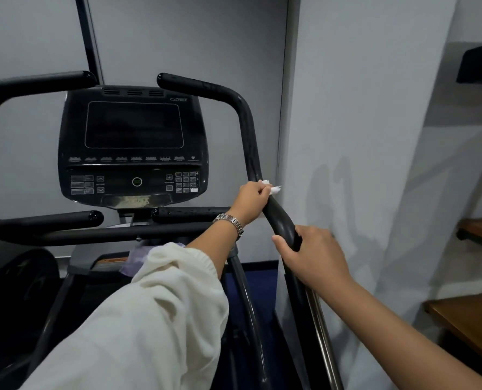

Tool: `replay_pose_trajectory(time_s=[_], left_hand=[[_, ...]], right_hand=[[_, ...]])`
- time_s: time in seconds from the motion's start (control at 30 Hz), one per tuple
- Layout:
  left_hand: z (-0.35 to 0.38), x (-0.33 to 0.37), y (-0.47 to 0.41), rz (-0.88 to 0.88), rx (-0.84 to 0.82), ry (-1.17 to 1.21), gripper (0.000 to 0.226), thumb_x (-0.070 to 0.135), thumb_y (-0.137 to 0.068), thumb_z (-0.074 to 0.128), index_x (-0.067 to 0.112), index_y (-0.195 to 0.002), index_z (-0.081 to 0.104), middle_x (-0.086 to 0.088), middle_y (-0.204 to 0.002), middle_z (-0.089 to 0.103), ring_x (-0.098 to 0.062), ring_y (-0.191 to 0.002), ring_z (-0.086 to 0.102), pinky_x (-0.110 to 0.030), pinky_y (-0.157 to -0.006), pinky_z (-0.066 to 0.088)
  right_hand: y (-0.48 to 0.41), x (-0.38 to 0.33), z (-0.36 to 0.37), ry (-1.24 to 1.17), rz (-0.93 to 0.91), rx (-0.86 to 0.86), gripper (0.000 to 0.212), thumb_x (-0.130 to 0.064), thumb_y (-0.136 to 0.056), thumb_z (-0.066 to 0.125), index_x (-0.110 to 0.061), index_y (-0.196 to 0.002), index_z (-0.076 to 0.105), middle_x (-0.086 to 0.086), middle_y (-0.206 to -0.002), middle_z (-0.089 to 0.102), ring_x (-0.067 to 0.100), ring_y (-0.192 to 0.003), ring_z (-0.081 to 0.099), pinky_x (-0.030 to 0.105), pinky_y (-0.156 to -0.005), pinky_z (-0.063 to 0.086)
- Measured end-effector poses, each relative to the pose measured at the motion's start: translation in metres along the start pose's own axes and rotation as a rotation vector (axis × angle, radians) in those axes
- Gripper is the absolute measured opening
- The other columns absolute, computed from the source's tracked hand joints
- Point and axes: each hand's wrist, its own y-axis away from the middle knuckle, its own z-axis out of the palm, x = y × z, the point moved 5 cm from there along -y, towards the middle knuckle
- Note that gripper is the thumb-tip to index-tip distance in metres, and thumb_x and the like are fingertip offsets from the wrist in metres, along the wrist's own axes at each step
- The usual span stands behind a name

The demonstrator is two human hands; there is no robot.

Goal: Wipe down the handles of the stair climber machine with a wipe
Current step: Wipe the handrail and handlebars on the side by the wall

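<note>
Both hands grip the right handle (251,142) right of centre: left hand (251,199) clenches the wipe (270,188) around it, right hand (310,254) grasps lower.

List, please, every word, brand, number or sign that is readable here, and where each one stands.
"CYBEX": brand mark, faint, top right of the console.
"+" and "-": keys on the console's lower right panel.
Other key labels, the program icons row and the number pad: too small to read.

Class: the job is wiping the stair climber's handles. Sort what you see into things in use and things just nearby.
In use: white wipe, left hand clutching it, right handle, right hand steadying that handle.

Nearby only: console, left handle, wooden shelves, wristwatch.
</note>
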Motion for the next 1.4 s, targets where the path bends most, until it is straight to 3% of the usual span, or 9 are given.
replay_pose_trajectory(time_s=[0.1,0.2,0.33,0.43,0.57,0.8,1.03,1.27,1.4], left_hand=[[-0.003,0.012,0.018,0.094,-0.030,-0.015,0.034,0.019,-0.099,0.042,-0.001,-0.101,0.069,-0.007,-0.125,0.061,-0.008,-0.083,0.060,-0.009,-0.057,0.039],[0.002,0.029,0.046,0.246,-0.088,-0.001,0.029,0.014,-0.098,0.045,0.002,-0.095,0.072,0.006,-0.083,0.065,0.012,-0.056,0.054,-0.003,-0.052,0.035],[0.006,0.027,0.047,0.320,-0.090,-0.011,0.032,0.015,-0.097,0.046,0.002,-0.078,0.067,0.003,-0.068,0.058,0.002,-0.054,0.052,-0.013,-0.057,0.036],[0.001,0.013,0.030,0.289,-0.088,0.005,0.035,0.021,-0.098,0.042,0.006,-0.086,0.072,-0.008,-0.087,0.067,-0.017,-0.078,0.064,-0.032,-0.073,0.048],[-0.012,0.004,0.012,0.272,-0.099,-0.009,0.030,0.015,-0.099,0.043,0.004,-0.103,0.072,-0.016,-0.112,0.067,-0.026,-0.106,0.061,-0.020,-0.090,0.039],[-0.034,-0.022,0.012,0.328,-0.153,0.003,0.030,0.016,-0.099,0.046,0.005,-0.122,0.063,-0.012,-0.122,0.064,-0.020,-0.117,0.057,-0.017,-0.099,0.037],[-0.123,-0.105,0.016,0.434,-0.093,-0.308,0.034,0.016,-0.096,0.051,0.016,-0.129,0.057,-0.006,-0.133,0.058,-0.017,-0.126,0.051,-0.031,-0.110,0.037],[-0.181,-0.153,0.055,0.643,-0.087,-0.631,0.039,0.030,-0.096,0.033,0.015,-0.129,0.048,-0.008,-0.137,0.052,-0.013,-0.129,0.039,-0.040,-0.086,0.055],[-0.173,-0.160,0.057,0.681,-0.154,-0.745,0.054,0.043,-0.100,0.023,0.012,-0.136,0.050,-0.005,-0.145,0.044,-0.018,-0.138,0.035,-0.033,-0.104,0.041]], right_hand=[[0.001,-0.003,-0.001,0.008,0.006,-0.022,0.044,-0.049,-0.085,0.057,-0.019,-0.056,0.043,-0.004,-0.049,0.047,0.012,-0.045,0.047,0.023,-0.044,0.028],[-0.005,-0.004,-0.004,-0.014,0.073,-0.079,0.045,-0.046,-0.082,0.062,-0.017,-0.053,0.044,-0.005,-0.045,0.045,0.013,-0.042,0.046,0.024,-0.043,0.031],[-0.024,-0.011,-0.008,-0.015,0.180,-0.188,0.042,-0.039,-0.074,0.070,-0.028,-0.050,0.037,-0.005,-0.042,0.043,0.014,-0.044,0.044,0.027,-0.046,0.033],[-0.039,-0.014,0.000,0.064,0.236,-0.189,0.038,-0.041,-0.070,0.071,-0.018,-0.056,0.044,-0.002,-0.050,0.047,0.017,-0.047,0.047,0.027,-0.047,0.035],[-0.052,-0.018,0.015,0.166,0.271,-0.178,0.032,-0.039,-0.072,0.070,-0.012,-0.071,0.054,0.003,-0.065,0.058,0.021,-0.057,0.058,0.026,-0.048,0.039],[-0.071,-0.026,0.031,0.284,0.356,-0.249,0.025,-0.027,-0.075,0.070,-0.010,-0.083,0.052,0.005,-0.071,0.055,0.023,-0.063,0.058,0.026,-0.048,0.038],[-0.088,-0.034,0.044,0.203,0.405,-0.393,0.033,-0.034,-0.090,0.061,-0.014,-0.076,0.040,0.012,-0.072,0.063,0.027,-0.057,0.068,0.026,-0.047,0.047],[-0.086,-0.038,0.042,0.283,0.386,-0.367,0.034,-0.039,-0.091,0.058,-0.015,-0.074,0.040,0.009,-0.073,0.060,0.025,-0.054,0.065,0.025,-0.048,0.044],[-0.085,-0.037,0.041,0.291,0.382,-0.361,0.033,-0.040,-0.090,0.058,-0.014,-0.076,0.042,0.009,-0.074,0.062,0.026,-0.058,0.067,0.025,-0.051,0.047]])
